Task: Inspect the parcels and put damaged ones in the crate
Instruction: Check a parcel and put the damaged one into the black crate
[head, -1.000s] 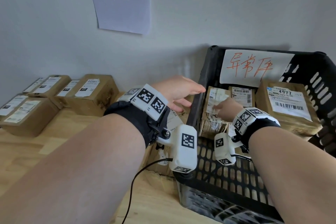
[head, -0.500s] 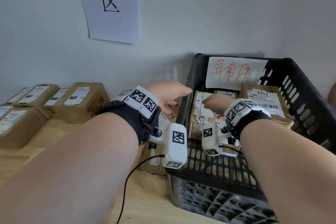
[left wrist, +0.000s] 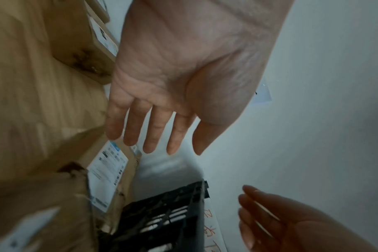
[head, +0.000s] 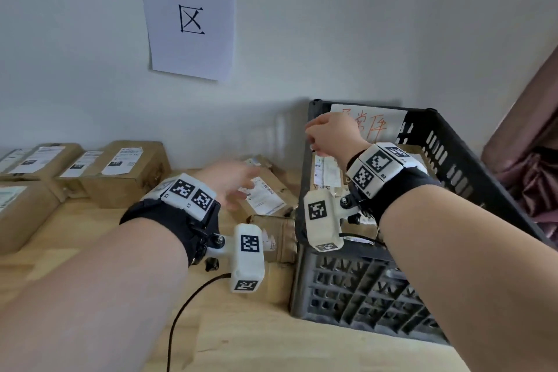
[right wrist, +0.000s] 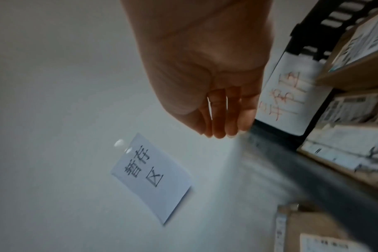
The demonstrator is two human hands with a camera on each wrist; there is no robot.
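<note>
- The left hand [head: 229, 181] is hovering over a cardboard parcel [head: 265, 190] that is lying on the wooden table [head: 90, 232] just left of the black crate [head: 362, 290]; the fingers [left wrist: 153, 129] are reaching out straight and slightly spread, holding nothing.
- That parcel is showing a white shipping label [left wrist: 108, 168] with a barcode; its print is too blurred to read. The cardboard at its near corner is looking torn and crumpled.
- The right hand [head: 330, 137] is hanging above the crate's far left corner, fingers [right wrist: 218, 116] loosely curled and close together, gripping nothing.
- The crate is holding several brown parcels [right wrist: 345, 163] with white labels, none legible here.
- A white sheet [right wrist: 289, 97] on the crate's inner back wall is carrying red handwritten characters, partly hidden by the right hand in the head view and too smeared to read with certainty.
- A paper sign [head: 188, 6] on the grey wall is reading "暂存区" in black.
- More labelled boxes [head: 120, 172] are sitting in rows at the table's left, well apart from the crate; their labels are too small to read.
- Both wrists are wearing black straps with white blocks [head: 188, 192] printed with square black-and-white markers.
</note>
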